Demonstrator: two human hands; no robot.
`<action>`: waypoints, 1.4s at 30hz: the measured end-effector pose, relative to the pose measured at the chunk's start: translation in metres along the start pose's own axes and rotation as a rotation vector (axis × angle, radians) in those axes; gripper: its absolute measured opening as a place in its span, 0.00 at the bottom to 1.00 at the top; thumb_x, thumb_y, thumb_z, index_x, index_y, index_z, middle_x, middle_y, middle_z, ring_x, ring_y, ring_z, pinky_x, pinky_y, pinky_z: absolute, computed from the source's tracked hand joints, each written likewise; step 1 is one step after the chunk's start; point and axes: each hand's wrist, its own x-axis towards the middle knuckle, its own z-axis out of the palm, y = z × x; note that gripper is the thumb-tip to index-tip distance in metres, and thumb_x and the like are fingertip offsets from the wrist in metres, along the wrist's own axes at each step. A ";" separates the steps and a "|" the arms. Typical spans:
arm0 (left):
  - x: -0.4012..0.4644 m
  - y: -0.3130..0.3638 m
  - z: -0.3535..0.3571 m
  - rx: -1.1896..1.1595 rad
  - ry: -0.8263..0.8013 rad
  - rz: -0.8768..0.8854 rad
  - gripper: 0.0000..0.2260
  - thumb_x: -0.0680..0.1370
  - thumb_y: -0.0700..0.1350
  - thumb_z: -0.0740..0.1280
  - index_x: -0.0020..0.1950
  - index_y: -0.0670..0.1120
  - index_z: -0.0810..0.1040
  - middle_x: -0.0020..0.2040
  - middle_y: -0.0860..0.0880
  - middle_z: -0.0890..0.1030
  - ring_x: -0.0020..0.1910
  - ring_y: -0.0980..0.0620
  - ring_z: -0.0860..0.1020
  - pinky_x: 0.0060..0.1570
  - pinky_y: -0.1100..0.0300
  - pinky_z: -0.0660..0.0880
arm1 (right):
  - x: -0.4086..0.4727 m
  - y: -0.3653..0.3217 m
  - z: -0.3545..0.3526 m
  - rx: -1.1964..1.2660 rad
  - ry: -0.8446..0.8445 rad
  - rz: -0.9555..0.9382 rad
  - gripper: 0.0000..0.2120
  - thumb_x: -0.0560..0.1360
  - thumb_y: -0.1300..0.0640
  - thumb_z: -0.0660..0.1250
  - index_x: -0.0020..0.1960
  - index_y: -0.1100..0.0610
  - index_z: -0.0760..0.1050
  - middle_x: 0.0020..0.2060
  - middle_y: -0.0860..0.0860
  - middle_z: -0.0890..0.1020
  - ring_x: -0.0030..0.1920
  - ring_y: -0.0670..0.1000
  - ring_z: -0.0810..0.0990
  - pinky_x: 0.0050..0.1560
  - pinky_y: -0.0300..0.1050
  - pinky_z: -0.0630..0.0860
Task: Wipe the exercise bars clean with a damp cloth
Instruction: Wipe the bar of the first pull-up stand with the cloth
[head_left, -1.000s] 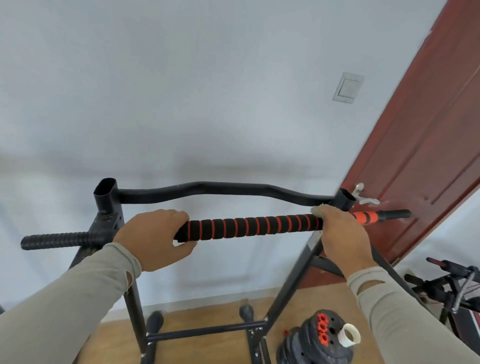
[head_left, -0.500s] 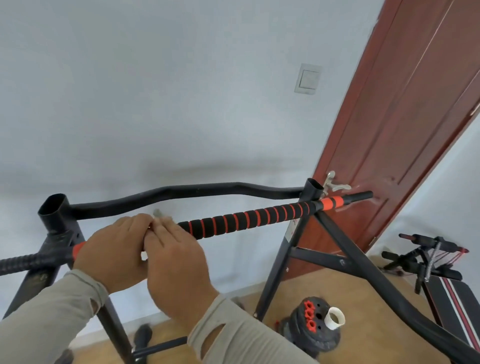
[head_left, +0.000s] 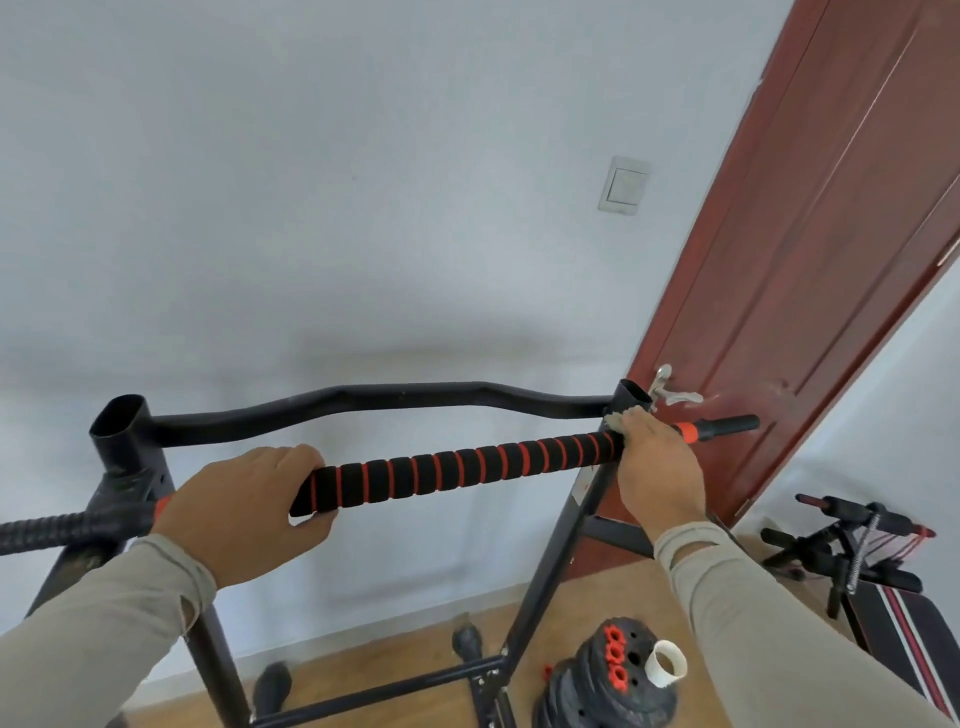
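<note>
Black foam with orange rings covers one horizontal exercise bar on a black metal frame; a second, bare black curved bar runs behind it. Two hands grip the padded bar. Left hand is wrapped around its left end, fingers curled closed. Right hand presses a pale damp cloth onto the right end, only a corner showing. One stack of black weight plates sits on the wooden floor. Grey wall, one light switch, one red-brown door.
</note>
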 end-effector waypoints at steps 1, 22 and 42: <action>0.000 0.000 -0.001 0.001 -0.021 0.001 0.13 0.71 0.65 0.66 0.44 0.58 0.71 0.31 0.59 0.73 0.29 0.59 0.73 0.29 0.64 0.71 | -0.002 -0.010 0.003 0.033 0.022 0.042 0.21 0.74 0.70 0.63 0.61 0.53 0.80 0.57 0.49 0.82 0.58 0.55 0.81 0.53 0.49 0.78; 0.006 -0.010 -0.008 -0.060 -0.086 0.068 0.12 0.72 0.64 0.64 0.43 0.58 0.70 0.37 0.59 0.74 0.36 0.59 0.75 0.38 0.61 0.76 | -0.050 -0.088 0.001 0.124 0.019 -0.345 0.32 0.72 0.70 0.63 0.70 0.45 0.77 0.64 0.43 0.81 0.64 0.46 0.79 0.70 0.40 0.70; -0.005 0.004 0.006 0.000 0.135 0.015 0.23 0.69 0.62 0.63 0.58 0.51 0.73 0.38 0.56 0.81 0.35 0.52 0.80 0.33 0.60 0.71 | -0.119 -0.231 0.022 0.525 0.098 -0.393 0.18 0.81 0.63 0.61 0.69 0.58 0.77 0.70 0.54 0.78 0.72 0.54 0.74 0.75 0.50 0.68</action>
